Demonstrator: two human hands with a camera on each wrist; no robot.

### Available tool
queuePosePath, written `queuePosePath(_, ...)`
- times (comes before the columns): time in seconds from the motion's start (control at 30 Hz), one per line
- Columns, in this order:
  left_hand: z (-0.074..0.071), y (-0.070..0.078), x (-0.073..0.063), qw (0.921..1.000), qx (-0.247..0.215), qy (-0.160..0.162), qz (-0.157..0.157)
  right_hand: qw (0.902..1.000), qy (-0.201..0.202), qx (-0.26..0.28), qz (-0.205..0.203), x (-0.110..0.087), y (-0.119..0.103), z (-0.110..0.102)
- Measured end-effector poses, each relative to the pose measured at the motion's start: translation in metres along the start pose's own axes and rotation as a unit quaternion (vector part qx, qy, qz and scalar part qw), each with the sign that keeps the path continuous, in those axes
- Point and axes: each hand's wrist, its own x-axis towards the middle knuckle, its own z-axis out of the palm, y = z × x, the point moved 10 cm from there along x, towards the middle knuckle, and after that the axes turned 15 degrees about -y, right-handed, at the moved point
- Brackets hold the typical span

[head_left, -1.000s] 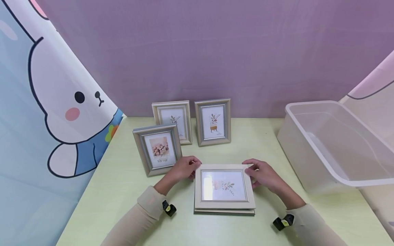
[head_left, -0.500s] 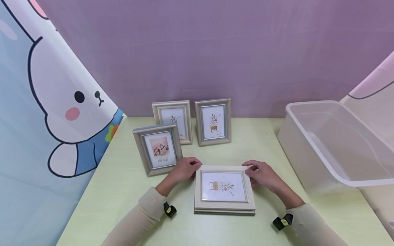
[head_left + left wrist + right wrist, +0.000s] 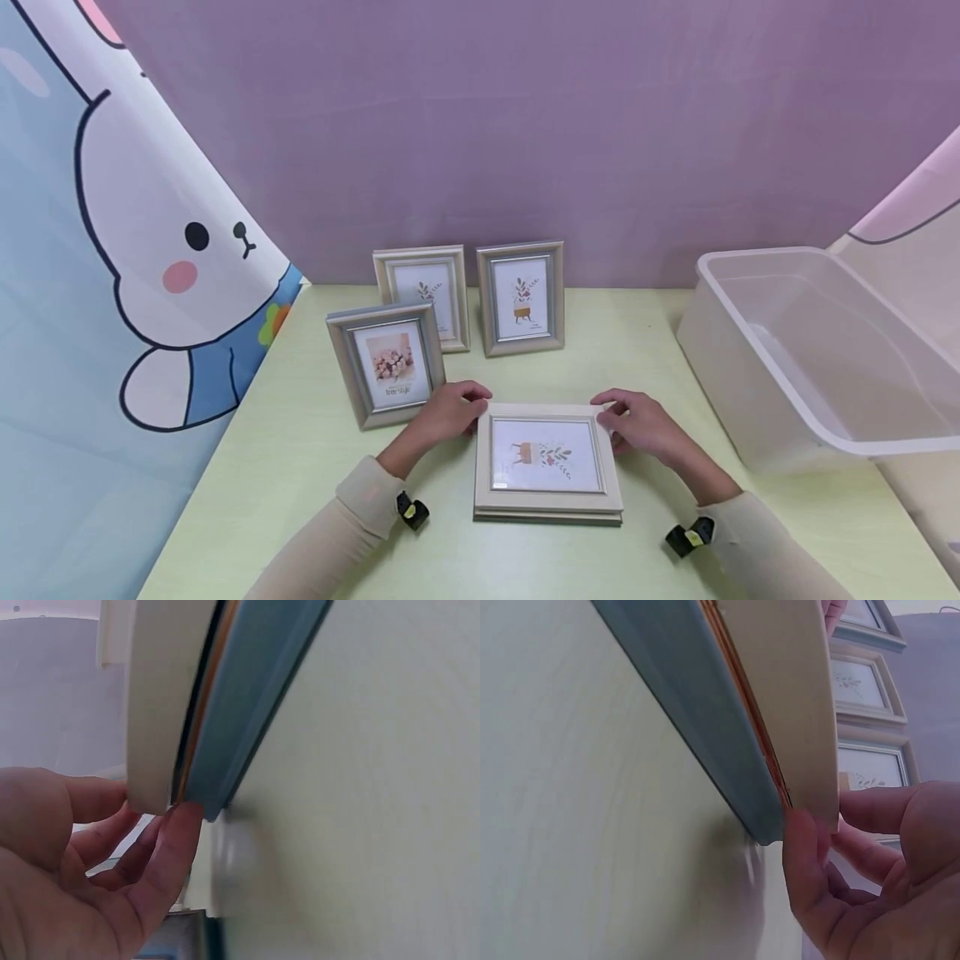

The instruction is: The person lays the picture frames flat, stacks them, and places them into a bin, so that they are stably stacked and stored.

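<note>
1. Nearest, the lower frame (image 3: 547, 522) is lying on the surface (image 3: 592, 567), showing only a grey edge beneath the cream frame (image 3: 546, 458).
2. Over the last second I'm seeing the cream frame's far edge settling slightly and the glare (image 3: 501, 485) shrinking to a speck. I'm reading that as the stack being nearly lined up, not yet let go.
3. The cream frame is lying face up, its long axis running left to right; its picture (image 3: 542, 455) is turning sideways, pot legs pointing left, sprigs right.
4. At its far corners, the left hand (image 3: 452, 411) and right hand (image 3: 637, 427) are pinching it narrowly; I can't tell whether fingertips are also touching the lower frame.
5. Beyond, the flower frame (image 3: 395, 367) is standing by the left hand, the pale frame (image 3: 427, 292) behind it, the grey frame (image 3: 520, 298) farther right. The box (image 3: 738, 383) is sitting rightmost.
</note>
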Motion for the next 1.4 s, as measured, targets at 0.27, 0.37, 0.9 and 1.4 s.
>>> queuePosePath(0.27,-0.012,0.007,-0.011,0.9996,-0.018,-0.008,0.019,0.9949,0.042,-0.086,-0.031,0.002,-0.023,-0.018)
queuePosePath(0.37,-0.02,0.01,-0.021,0.9994,-0.026,-0.007,0.022,0.992,0.054,-0.103,-0.048,0.002,-0.036,-0.025)
queuePosePath(0.9,-0.092,0.005,-0.088,0.994,-0.025,0.077,0.074,0.9772,0.069,-0.124,-0.159,0.028,-0.117,-0.031)
queuePosePath(1.4,-0.15,-0.065,-0.16,0.945,-0.146,0.287,-0.056,0.9587,0.024,-0.084,-0.27,0.07,-0.204,0.023)
